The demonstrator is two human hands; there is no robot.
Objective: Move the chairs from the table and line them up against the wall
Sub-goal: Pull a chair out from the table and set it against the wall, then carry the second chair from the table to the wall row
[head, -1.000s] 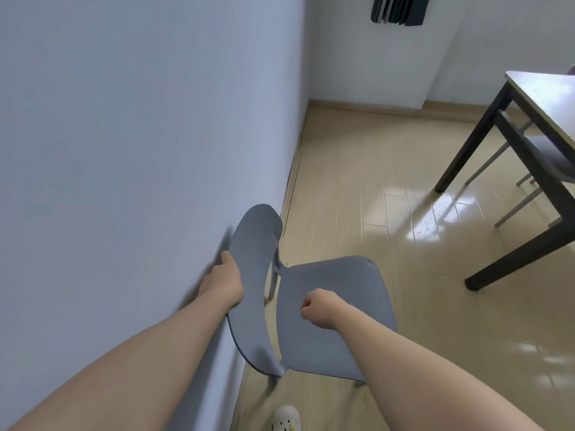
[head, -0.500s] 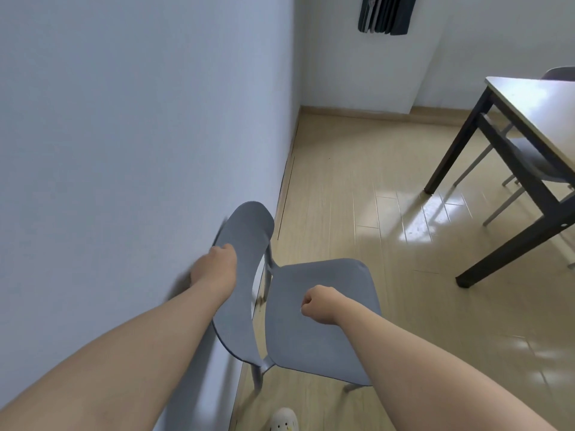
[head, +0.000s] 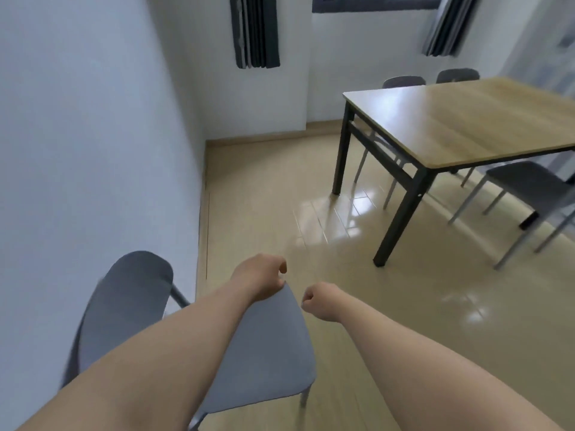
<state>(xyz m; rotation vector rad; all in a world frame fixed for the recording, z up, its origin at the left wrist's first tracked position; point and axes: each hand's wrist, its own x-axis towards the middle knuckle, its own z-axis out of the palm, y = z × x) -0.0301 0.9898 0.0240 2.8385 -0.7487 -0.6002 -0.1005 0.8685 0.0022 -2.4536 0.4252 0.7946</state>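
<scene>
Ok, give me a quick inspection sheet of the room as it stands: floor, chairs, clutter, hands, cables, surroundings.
Surface: light wood floor, glossy, glare near the table leg.
Job's things: grey chair with its back by the left wall; at the table, two chair backs on the far side and one chair on the near right.
Clutter: nothing seen.
Hands: left hand over the seat's front corner, fingers curled; right hand loosely fisted, off the chair.
Cables: nothing seen.
Surroundings: window, dark curtains.
</scene>
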